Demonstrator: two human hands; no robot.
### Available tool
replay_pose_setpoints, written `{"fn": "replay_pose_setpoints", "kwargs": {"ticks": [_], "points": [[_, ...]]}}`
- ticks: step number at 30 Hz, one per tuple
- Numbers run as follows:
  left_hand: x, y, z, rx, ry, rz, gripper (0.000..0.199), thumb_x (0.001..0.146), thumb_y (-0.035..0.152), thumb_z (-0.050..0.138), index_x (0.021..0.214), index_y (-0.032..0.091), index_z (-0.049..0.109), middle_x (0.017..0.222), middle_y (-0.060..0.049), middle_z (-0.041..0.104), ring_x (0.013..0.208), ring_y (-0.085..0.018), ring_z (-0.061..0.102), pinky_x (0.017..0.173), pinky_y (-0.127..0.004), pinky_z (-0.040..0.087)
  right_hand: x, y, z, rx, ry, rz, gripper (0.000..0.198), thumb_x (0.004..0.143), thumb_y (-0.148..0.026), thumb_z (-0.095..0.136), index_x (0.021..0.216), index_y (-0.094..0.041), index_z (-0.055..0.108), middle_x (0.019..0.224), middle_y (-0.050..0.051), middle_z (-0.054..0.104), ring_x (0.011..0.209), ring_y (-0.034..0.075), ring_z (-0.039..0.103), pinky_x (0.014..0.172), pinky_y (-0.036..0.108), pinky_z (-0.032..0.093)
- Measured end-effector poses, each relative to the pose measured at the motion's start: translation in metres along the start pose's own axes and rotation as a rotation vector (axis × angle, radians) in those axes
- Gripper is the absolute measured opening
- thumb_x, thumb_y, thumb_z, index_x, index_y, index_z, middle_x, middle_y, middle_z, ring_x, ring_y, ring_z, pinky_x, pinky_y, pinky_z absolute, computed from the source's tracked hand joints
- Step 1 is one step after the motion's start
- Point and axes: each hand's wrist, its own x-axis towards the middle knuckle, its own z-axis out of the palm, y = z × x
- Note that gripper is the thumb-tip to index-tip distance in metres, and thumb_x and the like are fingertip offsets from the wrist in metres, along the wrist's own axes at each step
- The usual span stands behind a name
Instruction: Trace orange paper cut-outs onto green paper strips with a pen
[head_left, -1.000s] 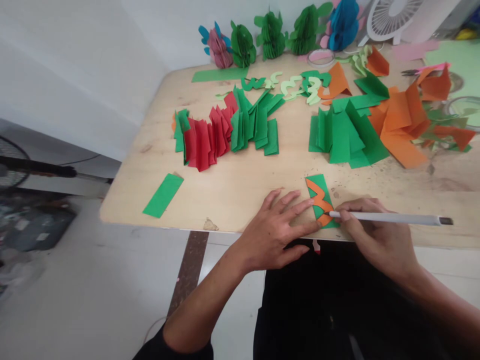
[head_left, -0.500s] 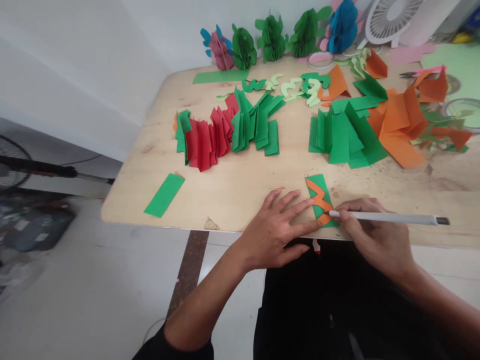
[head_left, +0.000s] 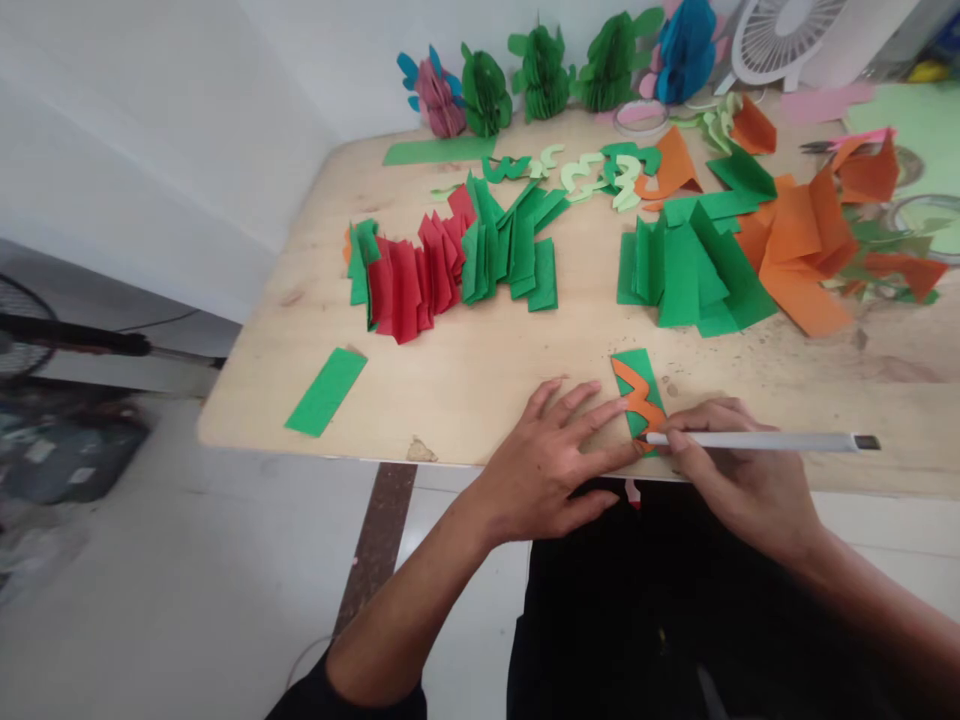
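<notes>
A wavy orange paper cut-out (head_left: 640, 396) lies on a green paper rectangle (head_left: 636, 364) near the table's front edge. My left hand (head_left: 555, 455) rests with its fingers spread, fingertips pressing on the left edge of the cut-out and the green paper. Between thumb and fingers my right hand (head_left: 739, 465) grips a white pen (head_left: 780, 441). The pen's tip meets the lower end of the orange cut-out, and its dark end points right. Part of the cut-out's bottom is hidden by my left fingertips and the pen.
Folded red papers (head_left: 405, 285) and folded green papers (head_left: 514, 245) stand mid-table; more green (head_left: 686, 275) and orange papers (head_left: 802, 240) are at right. A lone green strip (head_left: 326, 392) lies left. Paper figures (head_left: 546, 75) and a white fan (head_left: 784, 40) line the back.
My right hand and the pen have shifted slightly left and down, so the tip is lower along the orange cut-out. My left hand stays in place.
</notes>
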Motion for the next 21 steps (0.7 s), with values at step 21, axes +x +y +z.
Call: {"fn": "replay_pose_setpoints", "kwargs": {"ticks": [21], "points": [[-0.0004, 0.0005, -0.0001, -0.028, 0.004, -0.010, 0.045, 0.091, 0.045, 0.054, 0.134, 0.035, 0.052, 0.153, -0.002, 0.037, 0.143, -0.031, 0.026, 0.115, -0.057, 0.015, -0.0024, 0.0062, -0.0008, -0.075, 0.073, 0.020, 0.013, 0.089, -0.027, 0.054, 0.080, -0.024, 0.062, 0.075, 0.001, 0.070, 0.076, 0.018, 0.062, 0.070, 0.032, 0.048]]}}
